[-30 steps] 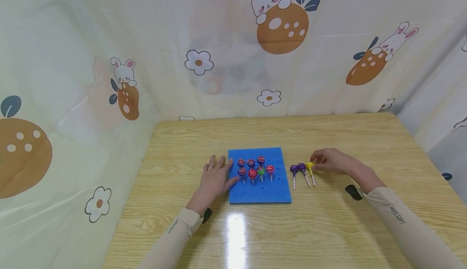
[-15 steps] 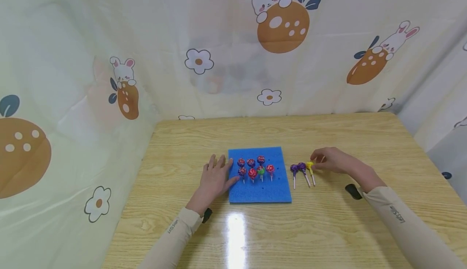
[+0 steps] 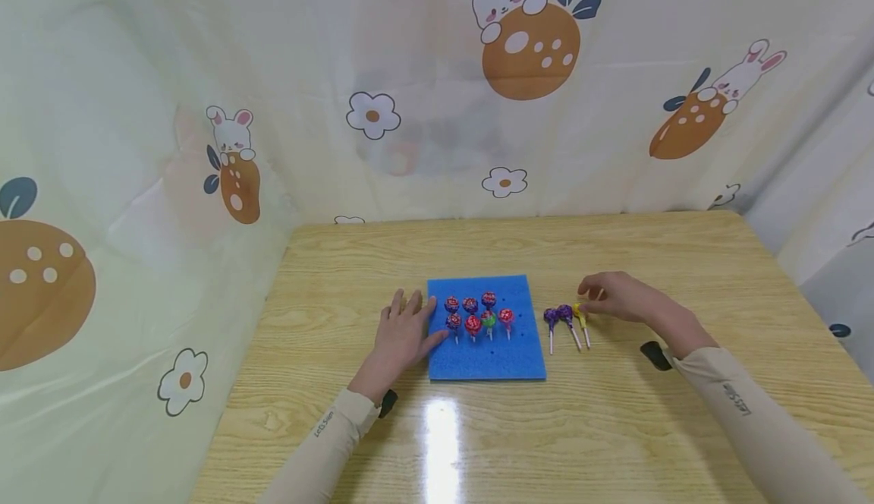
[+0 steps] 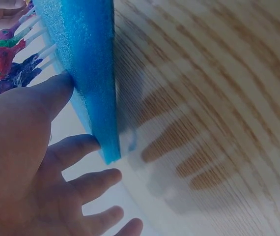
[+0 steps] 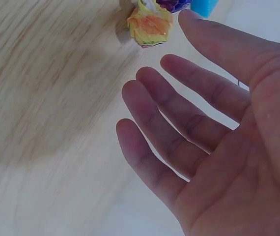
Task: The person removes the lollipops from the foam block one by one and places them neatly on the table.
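Note:
Several lollipops, among them a red one and a green one, stand with their sticks in a blue foam board. My left hand rests at the board's left edge, thumb and forefinger touching it, fingers spread. Two purple lollipops and a yellow one lie on the wood right of the board. Beside the yellow one is my right hand; in the right wrist view its fingers are apart and hold nothing, with the yellow wrapper just beyond the fingertips.
The wooden table reaches back to a pale curtain printed with rabbits and flowers. The curtain also hangs along the left and right sides. Small holes show in the foam board near its right side.
My right hand has shifted very slightly up and to the left by the yellow lollipop. My left hand, the board and the lollipops have stayed in place.

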`<state>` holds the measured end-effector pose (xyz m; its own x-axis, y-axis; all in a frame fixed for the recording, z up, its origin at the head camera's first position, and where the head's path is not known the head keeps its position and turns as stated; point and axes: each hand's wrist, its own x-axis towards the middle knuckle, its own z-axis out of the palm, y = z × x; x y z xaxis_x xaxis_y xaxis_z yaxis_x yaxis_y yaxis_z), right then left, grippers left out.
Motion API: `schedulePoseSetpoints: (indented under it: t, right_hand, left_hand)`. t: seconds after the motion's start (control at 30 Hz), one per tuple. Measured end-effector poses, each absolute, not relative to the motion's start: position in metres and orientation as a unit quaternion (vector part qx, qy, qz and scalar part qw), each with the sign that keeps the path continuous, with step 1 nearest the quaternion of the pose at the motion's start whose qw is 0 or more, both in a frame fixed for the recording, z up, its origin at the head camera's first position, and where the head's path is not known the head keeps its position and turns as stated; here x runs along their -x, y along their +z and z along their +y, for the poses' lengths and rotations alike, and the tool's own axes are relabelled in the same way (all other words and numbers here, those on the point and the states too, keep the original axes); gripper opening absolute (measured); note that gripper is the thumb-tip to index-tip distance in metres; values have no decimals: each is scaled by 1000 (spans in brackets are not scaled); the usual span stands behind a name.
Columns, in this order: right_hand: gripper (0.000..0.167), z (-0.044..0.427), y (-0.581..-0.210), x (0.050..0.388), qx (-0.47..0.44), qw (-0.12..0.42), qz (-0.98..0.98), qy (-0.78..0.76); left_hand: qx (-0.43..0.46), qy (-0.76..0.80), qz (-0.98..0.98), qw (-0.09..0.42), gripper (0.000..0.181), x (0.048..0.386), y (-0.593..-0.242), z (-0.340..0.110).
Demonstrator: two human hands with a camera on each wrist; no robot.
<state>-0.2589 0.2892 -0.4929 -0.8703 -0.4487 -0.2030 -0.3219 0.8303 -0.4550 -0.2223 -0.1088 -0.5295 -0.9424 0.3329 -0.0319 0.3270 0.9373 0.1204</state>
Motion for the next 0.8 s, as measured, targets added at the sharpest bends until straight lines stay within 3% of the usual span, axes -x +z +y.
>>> schedulePoseSetpoints:
  t: [0.8]
  right_hand:
    - [37, 249, -478, 248, 209, 107, 956, -174]
  left_hand:
    - [-167, 60, 984, 33, 70, 224, -530, -110]
